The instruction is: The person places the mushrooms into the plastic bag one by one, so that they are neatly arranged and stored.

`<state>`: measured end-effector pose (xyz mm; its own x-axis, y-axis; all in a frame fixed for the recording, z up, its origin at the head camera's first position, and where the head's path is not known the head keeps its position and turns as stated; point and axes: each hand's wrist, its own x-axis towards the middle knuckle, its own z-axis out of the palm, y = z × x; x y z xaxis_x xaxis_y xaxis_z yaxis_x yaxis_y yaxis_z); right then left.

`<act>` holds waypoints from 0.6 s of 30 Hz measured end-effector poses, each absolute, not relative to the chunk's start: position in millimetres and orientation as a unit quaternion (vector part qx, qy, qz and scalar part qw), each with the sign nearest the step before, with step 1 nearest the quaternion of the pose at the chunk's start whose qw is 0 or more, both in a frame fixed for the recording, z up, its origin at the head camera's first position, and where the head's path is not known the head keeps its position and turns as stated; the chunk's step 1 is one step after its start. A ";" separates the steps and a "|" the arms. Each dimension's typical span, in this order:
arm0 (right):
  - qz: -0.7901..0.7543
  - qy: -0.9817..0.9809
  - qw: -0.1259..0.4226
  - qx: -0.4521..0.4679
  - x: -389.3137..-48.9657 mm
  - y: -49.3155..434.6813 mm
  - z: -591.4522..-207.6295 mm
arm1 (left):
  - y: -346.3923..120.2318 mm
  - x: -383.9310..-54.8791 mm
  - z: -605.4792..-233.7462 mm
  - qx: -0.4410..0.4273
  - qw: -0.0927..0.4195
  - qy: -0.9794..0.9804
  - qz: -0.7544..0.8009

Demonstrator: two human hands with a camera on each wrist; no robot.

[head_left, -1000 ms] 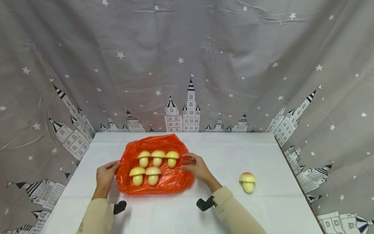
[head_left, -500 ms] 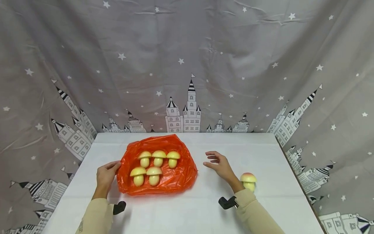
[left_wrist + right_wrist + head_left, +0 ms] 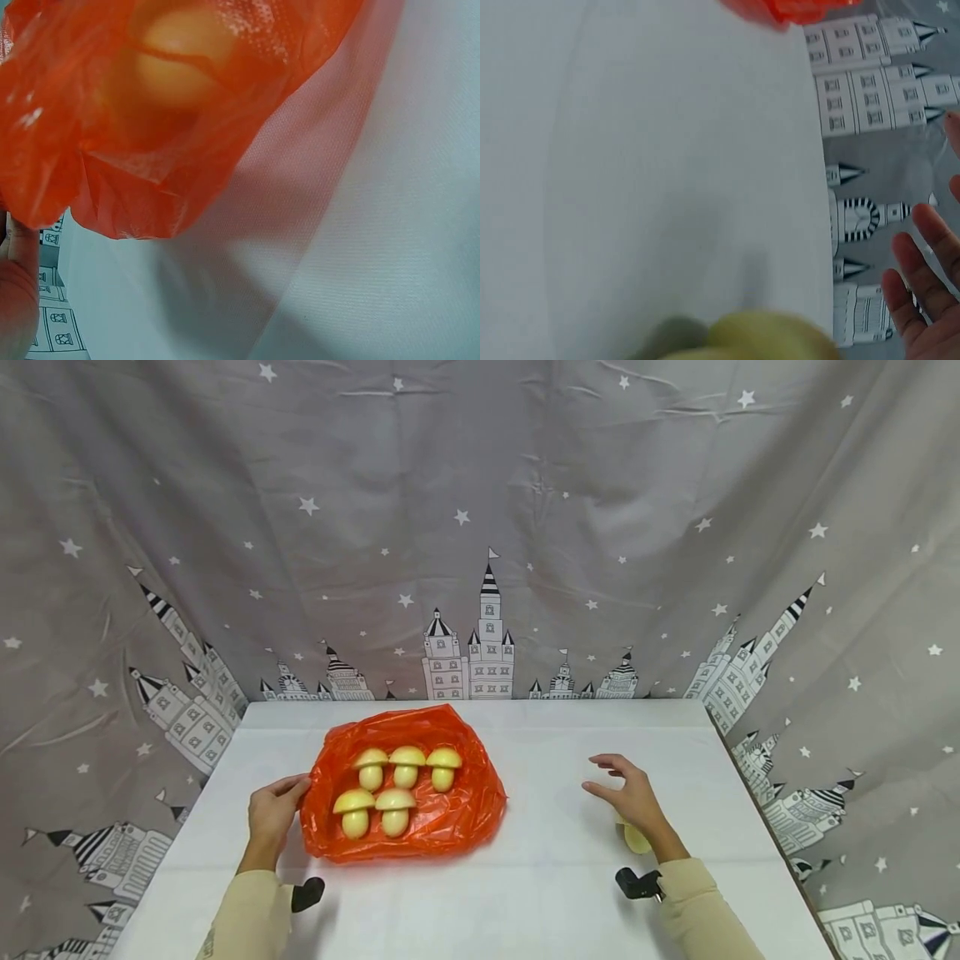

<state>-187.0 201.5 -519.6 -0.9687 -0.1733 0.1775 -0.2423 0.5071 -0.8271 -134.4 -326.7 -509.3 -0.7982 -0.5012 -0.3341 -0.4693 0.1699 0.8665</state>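
Note:
A red plastic bag (image 3: 472,827) lies spread on the table, its mouth wide. Inside sit several yellow toy mushrooms (image 3: 405,766) in two rows. My left hand (image 3: 272,814) pinches the bag's left edge between thumb and fingers. In the left wrist view the bag (image 3: 142,180) hangs in front of the camera, a mushroom showing dimly through it. My right hand (image 3: 630,793) is over the right part of the table, fingers spread and holding nothing. Partly hidden beneath it lies a single mushroom (image 3: 637,839). That mushroom (image 3: 769,337) shows blurred at the bottom of the right wrist view.
A white cloth covers the table (image 3: 480,910). Behind it hangs a grey curtain (image 3: 480,468) printed with castles and stars. The table's right edge (image 3: 757,810) runs down past the lone mushroom. Black wrist cameras (image 3: 307,893) jut out from both sleeves.
My right hand has let go of the bag's right side and moved right, over the lone mushroom. The bag's right edge has settled outward. My left hand stays on its edge.

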 end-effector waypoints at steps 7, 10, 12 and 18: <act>0.476 -0.874 0.055 0.085 -175.1 232.7 -534.7 | -327.7 -137.5 -513.0 0.318 0.011 -0.767 -0.557; 0.466 -0.878 0.072 0.080 -169.5 242.9 -541.9 | -328.3 -137.5 -514.9 0.321 0.013 -0.769 -0.552; 0.459 -0.881 0.078 0.083 -166.1 248.1 -545.5 | -328.7 -136.8 -514.1 0.322 0.015 -0.769 -0.552; 0.458 -0.883 0.047 0.095 -161.1 256.1 -558.2 | -329.5 -135.0 -510.5 0.321 0.019 -0.766 -0.557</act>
